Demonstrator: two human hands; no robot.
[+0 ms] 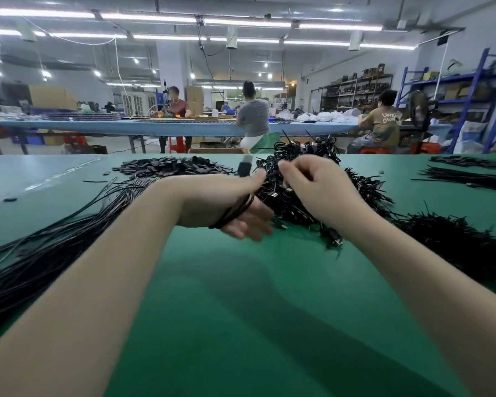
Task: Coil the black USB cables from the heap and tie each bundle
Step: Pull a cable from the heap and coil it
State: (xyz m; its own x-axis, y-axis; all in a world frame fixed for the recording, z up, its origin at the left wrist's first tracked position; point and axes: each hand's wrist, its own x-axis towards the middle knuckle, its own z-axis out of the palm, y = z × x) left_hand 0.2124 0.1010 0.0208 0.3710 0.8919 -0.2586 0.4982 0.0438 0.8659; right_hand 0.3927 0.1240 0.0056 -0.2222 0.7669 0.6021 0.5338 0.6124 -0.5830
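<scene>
Bare green table (241, 310) lies open near the worker, hemmed by loose cables (40, 253) left, bundled heap (298, 196) ahead, ties (455, 247) right.

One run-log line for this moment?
left hand: cable coil looped around it | right hand: pinching over heap of tied bundles | stage: coiling, untied

Factory workroom under long white ceiling strip lights (152, 17)

A green-topped work table (241, 282) fills the foreground; behind it runs a long blue bench (103, 126) with three seated people; blue metal shelving (470, 90) lines the right wall; red plastic stools (178, 144) stand below.
</scene>
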